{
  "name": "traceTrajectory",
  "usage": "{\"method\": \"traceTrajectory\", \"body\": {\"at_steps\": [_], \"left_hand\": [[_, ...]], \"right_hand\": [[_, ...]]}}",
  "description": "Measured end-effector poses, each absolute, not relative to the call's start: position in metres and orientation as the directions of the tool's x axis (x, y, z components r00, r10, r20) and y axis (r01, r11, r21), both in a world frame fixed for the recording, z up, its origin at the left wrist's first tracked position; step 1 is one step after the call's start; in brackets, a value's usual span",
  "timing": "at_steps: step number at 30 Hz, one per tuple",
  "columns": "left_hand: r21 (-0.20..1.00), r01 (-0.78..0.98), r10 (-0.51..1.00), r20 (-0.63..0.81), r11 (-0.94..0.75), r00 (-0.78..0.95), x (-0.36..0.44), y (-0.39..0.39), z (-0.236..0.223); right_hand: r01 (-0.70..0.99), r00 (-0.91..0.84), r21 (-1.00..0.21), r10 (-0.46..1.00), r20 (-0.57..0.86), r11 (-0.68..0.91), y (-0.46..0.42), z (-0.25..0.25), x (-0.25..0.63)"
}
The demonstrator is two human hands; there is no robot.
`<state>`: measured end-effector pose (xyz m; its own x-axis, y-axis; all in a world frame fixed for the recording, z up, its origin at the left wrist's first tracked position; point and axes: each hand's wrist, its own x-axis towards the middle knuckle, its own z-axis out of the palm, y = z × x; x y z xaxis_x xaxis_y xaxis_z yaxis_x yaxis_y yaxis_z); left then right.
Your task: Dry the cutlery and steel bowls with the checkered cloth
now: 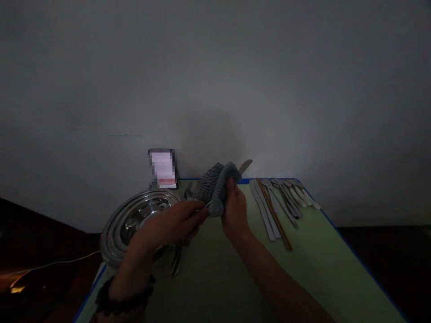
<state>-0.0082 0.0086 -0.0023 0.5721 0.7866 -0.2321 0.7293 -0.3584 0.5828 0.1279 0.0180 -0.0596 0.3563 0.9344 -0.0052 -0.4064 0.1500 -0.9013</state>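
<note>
A plain grey wall (215, 67) fills the upper frame, above a pale green, blue-edged tabletop (319, 251). At lower left sits a round, shiny steel basin (109, 233); right of centre lies a row of metal cutlery (283, 202) with slim brown chopsticks (274, 215) among it. Mid-frame, the left hand (183, 220) and the right hand (235, 211) meet at a bunched grey-blue textured cloth (218, 188), out of whose upper-right side pokes a silver, round-tipped table knife (247, 166).

If the cloth bunched away from the blade under a hard squeeze, the edge could reach the right hand's fingers; a loose pinch on the left might let the knife drop.

The left grip is closed in a pinch on what seems to be the knife's handle, at the cloth's lower left. The right grip is curled firmly round the cloth, the knife's middle hidden within and its tip beyond the thumb.
</note>
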Motion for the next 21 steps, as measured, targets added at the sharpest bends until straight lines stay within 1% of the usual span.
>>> {"method": "traceTrajectory", "body": {"at_steps": [2,4,7,9,11,14,17,19,21], "left_hand": [[0.598,0.724,0.792,-0.229,-0.344,0.566,-0.01,0.008,0.001],[0.634,0.704,0.765,-0.265,-0.32,0.587,-0.012,0.005,0.007],[0.702,0.656,0.687,-0.333,-0.277,0.646,-0.016,-0.002,0.017],[0.737,0.626,0.668,-0.332,-0.257,0.665,-0.017,-0.005,0.022],[0.753,0.604,0.68,-0.3,-0.262,0.669,-0.016,-0.004,0.022],[0.734,0.583,0.685,-0.226,-0.348,0.693,-0.011,0.001,0.018],[0.703,0.571,0.704,-0.139,-0.425,0.696,-0.007,0.007,0.012],[0.699,0.578,0.738,-0.106,-0.421,0.667,-0.004,0.009,0.008],[0.705,0.586,0.764,-0.098,-0.399,0.638,0.0,0.011,0.004]], "right_hand": [[-0.442,0.333,-0.887,0.942,-0.027,0.131,0.017,-0.057,0.128],[-0.478,0.344,-0.868,0.938,-0.041,0.137,0.017,-0.051,0.132],[-0.531,0.381,-0.827,0.924,-0.041,0.182,0.018,-0.043,0.143],[-0.572,0.387,-0.791,0.922,-0.026,0.218,0.02,-0.04,0.149],[-0.612,0.377,-0.753,0.926,-0.007,0.244,0.022,-0.039,0.153],[-0.635,0.383,-0.727,0.924,-0.003,0.262,0.022,-0.039,0.153],[-0.593,0.427,-0.759,0.904,-0.013,0.269,0.021,-0.039,0.149],[-0.564,0.446,-0.785,0.895,-0.027,0.257,0.019,-0.04,0.144],[-0.573,0.437,-0.784,0.898,-0.043,0.241,0.018,-0.042,0.139]]}}
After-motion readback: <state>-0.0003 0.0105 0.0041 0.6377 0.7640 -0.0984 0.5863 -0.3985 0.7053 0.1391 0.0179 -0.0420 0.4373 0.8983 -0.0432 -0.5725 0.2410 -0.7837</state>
